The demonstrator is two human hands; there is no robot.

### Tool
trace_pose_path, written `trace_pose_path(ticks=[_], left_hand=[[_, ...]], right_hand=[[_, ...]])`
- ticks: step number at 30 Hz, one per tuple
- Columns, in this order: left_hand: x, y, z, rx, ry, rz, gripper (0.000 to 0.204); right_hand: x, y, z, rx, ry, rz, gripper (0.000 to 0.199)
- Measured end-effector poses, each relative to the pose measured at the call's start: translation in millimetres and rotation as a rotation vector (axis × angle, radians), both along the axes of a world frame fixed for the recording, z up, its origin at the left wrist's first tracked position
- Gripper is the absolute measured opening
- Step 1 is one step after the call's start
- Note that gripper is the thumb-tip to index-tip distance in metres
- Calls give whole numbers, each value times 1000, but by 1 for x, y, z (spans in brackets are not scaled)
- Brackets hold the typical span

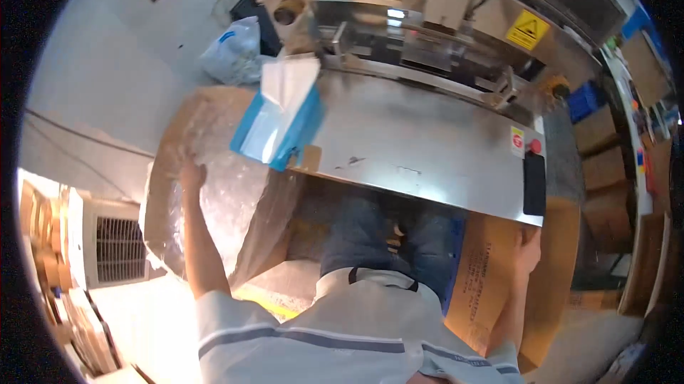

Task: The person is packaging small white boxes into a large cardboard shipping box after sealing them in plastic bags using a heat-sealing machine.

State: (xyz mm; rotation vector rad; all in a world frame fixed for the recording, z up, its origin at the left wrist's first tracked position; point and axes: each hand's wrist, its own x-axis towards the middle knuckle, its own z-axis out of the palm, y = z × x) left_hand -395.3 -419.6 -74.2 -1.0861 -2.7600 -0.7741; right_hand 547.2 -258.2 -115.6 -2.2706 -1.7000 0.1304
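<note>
My left hand [193, 173] is over a large box [162, 143] on the left, which is lined with a clear plastic bag [228, 170]. Its thumb stands apart from the fingers, and I see nothing held in it. My right hand [528, 250] is closed beside the front right corner of the metal worktable [413, 142], just above an open cardboard box [481, 270]. Whatever those fingers hold, if anything, is hidden. A blue tissue pack [274, 127] with a white tissue sticking out lies on the worktable's left end.
A machine with a yellow warning sign [527, 30] stands along the table's back. A red button [534, 146] and a black panel [534, 184] sit at its right end. A stuffed plastic bag [235, 53] lies far left. Brown cartons [604, 170] are stacked on the right.
</note>
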Motion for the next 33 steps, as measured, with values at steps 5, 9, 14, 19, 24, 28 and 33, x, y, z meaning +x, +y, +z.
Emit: trace_pose_path(ticks=[5,9,14,19,24,28,33], left_hand=[[73,60,-42,122,119,-228,47],[176,173,42,253,-402,-361,48],[200,239,64,286,-76,-421,46],[196,247,72,302,-78,-306,40],[232,243,94,659,144,-403,26],[299,222,114,511,-121,-599,23],[450,166,117,212,-213,-1015,17]], right_hand=[[41,4,-13,55,-88,9,71],[36,3,18,-47,-11,-81,69],[50,1,-11,83,171,79,66],[62,-36,0,300,404,28,59],[67,-47,28,417,764,-89,54],[-8,-21,80,372,832,66,44],[-144,-8,138,336,559,639,61]])
